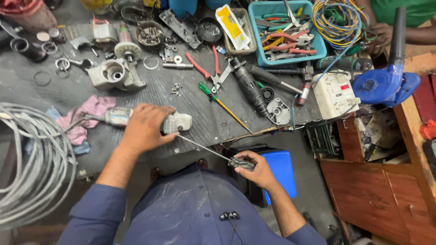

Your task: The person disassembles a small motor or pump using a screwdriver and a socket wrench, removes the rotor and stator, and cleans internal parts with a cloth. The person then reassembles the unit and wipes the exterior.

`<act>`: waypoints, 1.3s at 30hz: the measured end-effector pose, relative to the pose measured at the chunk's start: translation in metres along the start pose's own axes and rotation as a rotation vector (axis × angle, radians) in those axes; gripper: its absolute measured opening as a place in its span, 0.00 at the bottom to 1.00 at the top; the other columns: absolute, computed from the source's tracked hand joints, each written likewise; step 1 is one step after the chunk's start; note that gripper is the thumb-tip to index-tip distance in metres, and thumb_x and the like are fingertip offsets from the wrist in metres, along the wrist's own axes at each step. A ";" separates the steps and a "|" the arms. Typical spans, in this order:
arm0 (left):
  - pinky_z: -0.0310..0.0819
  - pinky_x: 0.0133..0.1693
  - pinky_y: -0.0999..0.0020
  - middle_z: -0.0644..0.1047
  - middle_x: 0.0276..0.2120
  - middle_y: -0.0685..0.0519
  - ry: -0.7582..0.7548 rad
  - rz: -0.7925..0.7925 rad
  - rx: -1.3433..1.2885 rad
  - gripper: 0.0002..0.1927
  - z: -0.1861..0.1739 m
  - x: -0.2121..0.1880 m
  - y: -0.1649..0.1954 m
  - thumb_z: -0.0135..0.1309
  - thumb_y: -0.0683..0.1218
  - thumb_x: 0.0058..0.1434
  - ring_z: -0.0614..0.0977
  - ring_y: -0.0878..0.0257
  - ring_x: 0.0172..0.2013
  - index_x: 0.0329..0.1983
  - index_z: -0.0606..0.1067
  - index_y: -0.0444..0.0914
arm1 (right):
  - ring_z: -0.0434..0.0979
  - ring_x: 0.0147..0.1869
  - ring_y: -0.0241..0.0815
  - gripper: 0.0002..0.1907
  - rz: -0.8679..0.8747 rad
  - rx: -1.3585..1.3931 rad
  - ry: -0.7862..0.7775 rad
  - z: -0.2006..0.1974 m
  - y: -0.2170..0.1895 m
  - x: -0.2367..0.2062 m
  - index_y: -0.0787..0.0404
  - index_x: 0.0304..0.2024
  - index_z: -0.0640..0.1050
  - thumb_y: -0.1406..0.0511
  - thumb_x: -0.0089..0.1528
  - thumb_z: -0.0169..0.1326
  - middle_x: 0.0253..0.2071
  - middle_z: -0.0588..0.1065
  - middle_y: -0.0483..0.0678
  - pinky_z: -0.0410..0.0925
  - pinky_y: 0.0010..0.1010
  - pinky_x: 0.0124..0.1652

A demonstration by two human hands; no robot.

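My left hand (144, 129) clamps the grey angle grinder (150, 120) on the workbench (200, 113); my right hand (256, 168) grips a screwdriver (213, 153) against it. Behind, the teal tray (290, 34) holds pliers, a round tin (151, 34) holds screws

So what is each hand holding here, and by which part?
The left hand grips the grey power tool around its body. The right hand holds a long screwdriver by its handle, tip at the tool.
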State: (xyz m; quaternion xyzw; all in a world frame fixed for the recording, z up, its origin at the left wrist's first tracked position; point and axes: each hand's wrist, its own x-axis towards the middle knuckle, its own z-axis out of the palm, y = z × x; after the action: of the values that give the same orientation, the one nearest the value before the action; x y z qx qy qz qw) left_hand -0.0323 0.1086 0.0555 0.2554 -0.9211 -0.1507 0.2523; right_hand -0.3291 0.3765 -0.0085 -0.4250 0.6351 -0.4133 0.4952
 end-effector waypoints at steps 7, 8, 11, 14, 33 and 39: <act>0.66 0.49 0.56 0.80 0.44 0.54 0.006 -0.024 0.084 0.35 0.009 0.007 0.009 0.73 0.60 0.37 0.79 0.55 0.45 0.47 0.77 0.42 | 0.80 0.50 0.35 0.21 0.011 -0.079 -0.049 -0.025 0.005 0.026 0.64 0.51 0.81 0.67 0.55 0.67 0.45 0.82 0.47 0.72 0.30 0.53; 0.66 0.49 0.56 0.80 0.43 0.54 -0.001 -0.039 0.100 0.35 0.010 0.006 0.013 0.72 0.60 0.37 0.79 0.56 0.45 0.47 0.77 0.43 | 0.80 0.50 0.35 0.21 0.029 -0.051 -0.045 -0.025 0.004 0.030 0.63 0.51 0.81 0.67 0.55 0.67 0.45 0.82 0.48 0.72 0.30 0.53; 0.65 0.47 0.57 0.80 0.41 0.56 0.011 -0.070 0.147 0.33 0.013 0.005 0.019 0.72 0.59 0.35 0.80 0.57 0.44 0.45 0.77 0.44 | 0.80 0.53 0.35 0.20 -0.144 -0.206 -0.069 -0.031 0.003 0.037 0.65 0.50 0.81 0.67 0.55 0.67 0.47 0.82 0.47 0.70 0.30 0.55; 0.65 0.47 0.57 0.80 0.42 0.56 0.027 -0.063 0.165 0.33 0.012 0.004 0.022 0.72 0.59 0.35 0.80 0.58 0.45 0.46 0.77 0.44 | 0.79 0.53 0.35 0.21 -0.112 -0.173 -0.102 -0.033 -0.001 0.040 0.65 0.51 0.81 0.67 0.55 0.67 0.47 0.82 0.47 0.70 0.30 0.55; 0.65 0.49 0.56 0.79 0.46 0.55 -0.006 -0.052 0.121 0.36 0.000 0.004 0.025 0.72 0.57 0.34 0.79 0.58 0.48 0.49 0.77 0.43 | 0.81 0.54 0.39 0.21 -0.157 -0.300 -0.098 -0.032 -0.017 0.037 0.62 0.50 0.83 0.64 0.54 0.67 0.47 0.83 0.49 0.70 0.32 0.55; 0.67 0.53 0.55 0.79 0.49 0.55 -0.032 -0.006 0.164 0.37 0.002 0.000 0.019 0.70 0.53 0.36 0.79 0.58 0.49 0.53 0.75 0.43 | 0.79 0.41 0.36 0.19 -0.095 -0.198 -0.134 -0.033 -0.017 0.040 0.65 0.50 0.83 0.65 0.57 0.66 0.40 0.81 0.52 0.71 0.29 0.43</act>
State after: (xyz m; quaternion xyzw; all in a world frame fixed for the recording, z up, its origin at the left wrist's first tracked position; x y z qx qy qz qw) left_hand -0.0405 0.1247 0.0618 0.2756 -0.9334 -0.0798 0.2153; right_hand -0.3648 0.3373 0.0020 -0.5282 0.6173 -0.3424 0.4720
